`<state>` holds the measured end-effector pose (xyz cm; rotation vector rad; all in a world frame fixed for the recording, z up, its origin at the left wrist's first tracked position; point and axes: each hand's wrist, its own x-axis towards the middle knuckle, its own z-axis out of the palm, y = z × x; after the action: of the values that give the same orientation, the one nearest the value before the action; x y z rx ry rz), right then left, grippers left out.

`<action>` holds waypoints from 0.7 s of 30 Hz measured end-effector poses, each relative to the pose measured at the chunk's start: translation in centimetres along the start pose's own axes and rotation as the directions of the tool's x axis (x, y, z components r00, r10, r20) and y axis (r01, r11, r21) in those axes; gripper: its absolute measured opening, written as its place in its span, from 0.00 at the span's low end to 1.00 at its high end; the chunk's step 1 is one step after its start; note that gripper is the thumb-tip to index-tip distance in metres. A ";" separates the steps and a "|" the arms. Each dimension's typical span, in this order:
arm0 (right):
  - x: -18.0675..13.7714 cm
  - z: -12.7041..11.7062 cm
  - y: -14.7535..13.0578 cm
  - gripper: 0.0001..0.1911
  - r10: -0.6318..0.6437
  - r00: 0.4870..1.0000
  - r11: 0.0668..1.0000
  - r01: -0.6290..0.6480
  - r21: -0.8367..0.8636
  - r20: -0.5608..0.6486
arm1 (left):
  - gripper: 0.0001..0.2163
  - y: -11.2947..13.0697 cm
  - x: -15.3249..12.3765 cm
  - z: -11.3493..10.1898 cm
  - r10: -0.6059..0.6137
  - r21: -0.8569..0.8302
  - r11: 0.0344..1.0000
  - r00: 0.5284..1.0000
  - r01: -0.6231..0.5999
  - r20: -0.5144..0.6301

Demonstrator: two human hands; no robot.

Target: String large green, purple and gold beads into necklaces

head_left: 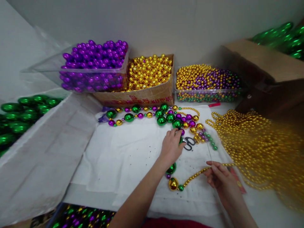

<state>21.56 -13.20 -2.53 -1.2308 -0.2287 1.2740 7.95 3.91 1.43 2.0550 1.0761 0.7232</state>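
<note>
My left hand (171, 146) rests knuckles-up on the white cloth (123, 158), its fingers curled over a green bead of the necklace beside black scissors (189, 143). My right hand (219, 177) pinches a thin gold bead strand (196, 175) and a fine needle or wire that rises from the fingers. That strand ends in a large gold ball (173, 184) and small green bead, with a green ball (171, 168) under my left wrist. A long necklace of green, purple and gold balls (152, 114) lies across the cloth's far side.
At the back stand a clear tub of purple balls (93, 65), a cardboard box of gold balls (148, 74) and a clear tub of small mixed beads (206, 82). Gold bead strands (256, 148) pile at right. Green balls (21, 117) lie left; a cardboard box (263, 69) is right.
</note>
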 end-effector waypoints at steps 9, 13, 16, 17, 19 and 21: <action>0.0 -1.6 0.9 0.16 -0.016 1.000 0.996 0.018 0.090 -0.017 | 0.11 2.0 3.2 7.9 0.349 0.543 0.657 0.850 -0.522 0.395; -0.4 -1.7 1.3 0.15 0.002 1.000 0.995 0.001 0.100 -0.032 | 0.10 1.5 3.7 7.6 0.343 0.475 0.713 0.848 -0.515 0.405; -0.9 -1.3 0.8 0.16 -0.012 1.000 0.999 0.012 0.049 -0.018 | 0.06 2.0 3.0 5.8 0.279 0.154 0.930 0.915 -0.333 0.293; -1.1 -1.2 0.6 0.18 -0.017 1.000 1.000 0.017 0.023 -0.006 | 0.06 2.2 2.6 5.0 0.204 -0.050 0.979 0.950 -0.198 0.238; -1.5 -0.8 0.2 0.23 -0.007 1.000 0.999 0.008 -0.035 0.018 | 0.08 2.2 1.7 3.3 -0.026 -0.498 0.858 0.979 0.125 0.201; -2.1 -0.4 -0.1 0.27 0.026 0.999 0.996 -0.023 -0.083 0.040 | 0.10 1.9 0.8 1.8 -0.223 -0.781 0.519 0.937 0.348 0.269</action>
<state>21.12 -15.10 -1.57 -1.2818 -0.2990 1.3231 10.53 3.23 1.96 1.0488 0.7417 0.7087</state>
